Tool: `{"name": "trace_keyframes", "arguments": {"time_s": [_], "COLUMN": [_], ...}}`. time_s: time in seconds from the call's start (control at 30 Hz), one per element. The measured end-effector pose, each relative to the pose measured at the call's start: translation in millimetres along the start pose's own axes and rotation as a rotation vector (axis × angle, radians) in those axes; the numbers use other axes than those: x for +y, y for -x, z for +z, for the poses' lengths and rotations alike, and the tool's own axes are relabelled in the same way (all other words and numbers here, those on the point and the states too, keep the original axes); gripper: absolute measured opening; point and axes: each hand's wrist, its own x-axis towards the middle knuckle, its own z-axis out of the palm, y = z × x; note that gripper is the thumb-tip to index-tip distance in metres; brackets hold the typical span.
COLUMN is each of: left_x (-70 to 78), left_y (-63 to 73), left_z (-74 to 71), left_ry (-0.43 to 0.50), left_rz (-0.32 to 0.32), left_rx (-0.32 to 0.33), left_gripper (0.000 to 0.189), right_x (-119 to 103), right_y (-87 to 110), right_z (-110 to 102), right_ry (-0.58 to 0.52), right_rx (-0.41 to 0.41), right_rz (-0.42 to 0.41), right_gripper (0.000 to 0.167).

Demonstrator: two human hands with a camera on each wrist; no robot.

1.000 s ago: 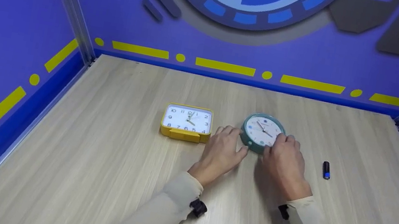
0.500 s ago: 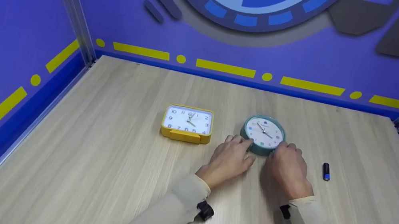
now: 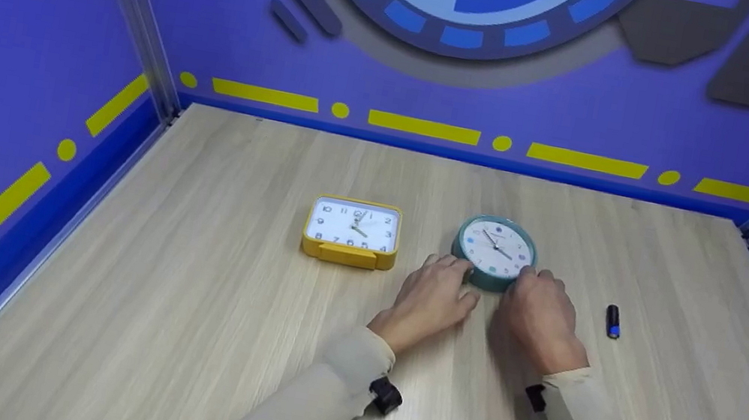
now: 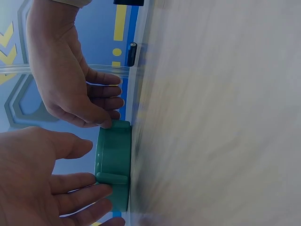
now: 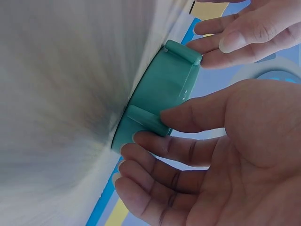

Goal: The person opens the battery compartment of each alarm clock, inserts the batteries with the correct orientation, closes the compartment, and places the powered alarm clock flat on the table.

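Observation:
A round teal alarm clock [image 3: 495,251] with a white dial lies face up on the wooden table, two stubby feet on its near rim. My left hand [image 3: 433,293] is at its near left; in the left wrist view the fingertips touch the rim by one foot, and the thumb [image 4: 77,147] stays apart. With thumb and forefinger my right hand [image 3: 543,318] pinches the other foot [image 5: 146,120], seen in the right wrist view. To the left lies a yellow rectangular alarm clock [image 3: 352,231], also face up, touched by neither hand.
A black and blue battery [image 3: 612,321] lies on the table right of my right hand. Blue-purple panels [image 3: 439,99] with yellow marks wall in the table [image 3: 204,273] at the back and both sides.
My left hand has moved right and nearer, from between the two clocks to the teal clock's near edge. My right hand has slid slightly down off the dial's edge.

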Motion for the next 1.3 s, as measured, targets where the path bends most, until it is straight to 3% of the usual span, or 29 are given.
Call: {"name": "trace_keyframes", "arguments": {"time_s": [0.2,0.43,0.67,1.07,1.3], "left_x": [1.4,0.7,-1.0,-3.5,-5.5], "left_y": [1.2,3.5,9.3,27.5,41.3], "left_z": [0.1,-1.9,-7.5,-19.9,-26.3], "left_ry": [0.002,-0.003,-0.029,-0.010,0.030], "left_rz": [-0.015,-0.013,0.015,0.018,0.036], "left_rx": [-0.010,-0.010,-0.028,-0.080,-0.067], "left_gripper": [0.047,0.045,0.045,0.044,0.037], "right_x": [0.8,2.2,0.3,-6.1,-11.5], "right_y": [-0.7,2.3,9.8,33.3,48.4], "right_z": [0.2,2.3,3.7,4.3,5.7], "right_ry": [-0.007,0.007,0.020,0.061,0.075], "right_rx": [-0.017,0.041,0.042,0.078,0.099], "right_rz": [-0.002,-0.047,-0.070,-0.149,-0.188], "right_gripper": [0.032,0.028,0.029,0.027,0.024]}}
